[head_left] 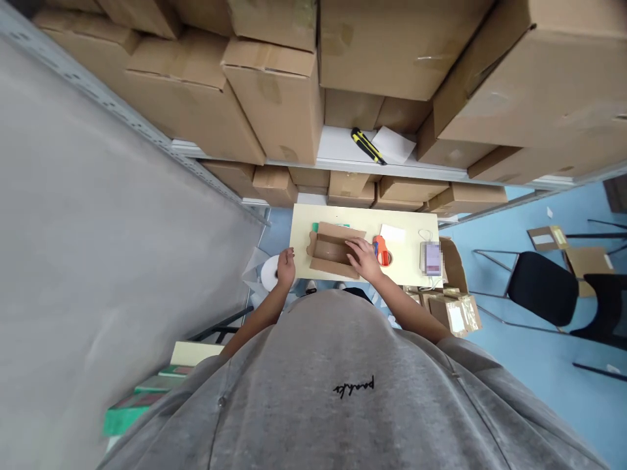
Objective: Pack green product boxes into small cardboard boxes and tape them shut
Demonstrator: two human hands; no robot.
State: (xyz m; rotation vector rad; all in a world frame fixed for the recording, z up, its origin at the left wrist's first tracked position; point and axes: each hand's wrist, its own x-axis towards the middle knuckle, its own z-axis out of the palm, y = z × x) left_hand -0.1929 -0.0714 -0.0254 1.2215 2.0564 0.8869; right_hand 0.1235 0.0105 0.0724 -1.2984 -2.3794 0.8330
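An open cardboard box (pixel 333 266) lies on the pale yellow table (pixel 304 219), and its inside shows. My right hand (pixel 366 258) is at the box's right end, its fingers bent over the edge and gripping there. To the left of the table, my left hand (pixel 286 266) is raised with curled fingers. Whatever it may hold is hidden. Just beside and below that hand stands a white roll (pixel 269 274). An orange tape dispenser (pixel 381 249) lies right of my right hand.
White paper (pixel 392 234) and a device with a lit screen (pixel 432 258) lie on the table. Above it, a shelf holds many boxes (pixel 274 98) and a yellow-black utility knife (pixel 368 145). Cartons (pixel 453 313) and a black chair (pixel 541 287) stand at right; a wall (pixel 98 261) borders the left.
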